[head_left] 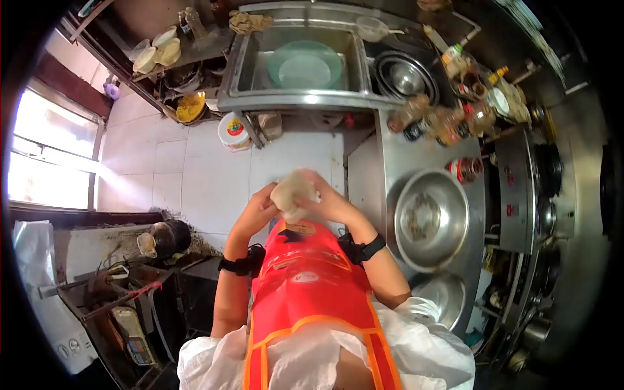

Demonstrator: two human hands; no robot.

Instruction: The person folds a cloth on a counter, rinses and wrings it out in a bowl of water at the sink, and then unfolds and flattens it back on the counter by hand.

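Note:
In front of my chest, above the red apron (305, 273), both hands hold a crumpled off-white cloth (294, 192). It is blurred, and I cannot make out its folds. My left hand (263, 203) grips its left side with bent fingers. On the right, my right hand (330, 203) is closed around the other side, its fingertips partly hidden by the cloth. Each forearm has a black strap around it.
Ahead stands a steel sink (231, 78) with a greenish glass bowl (305, 65) inside. On the right counter lie a large steel basin (432, 221), several bottles (448, 123) and stacked steel bowls (406, 78). A white bucket (234, 132) stands on the tiled floor (214, 169).

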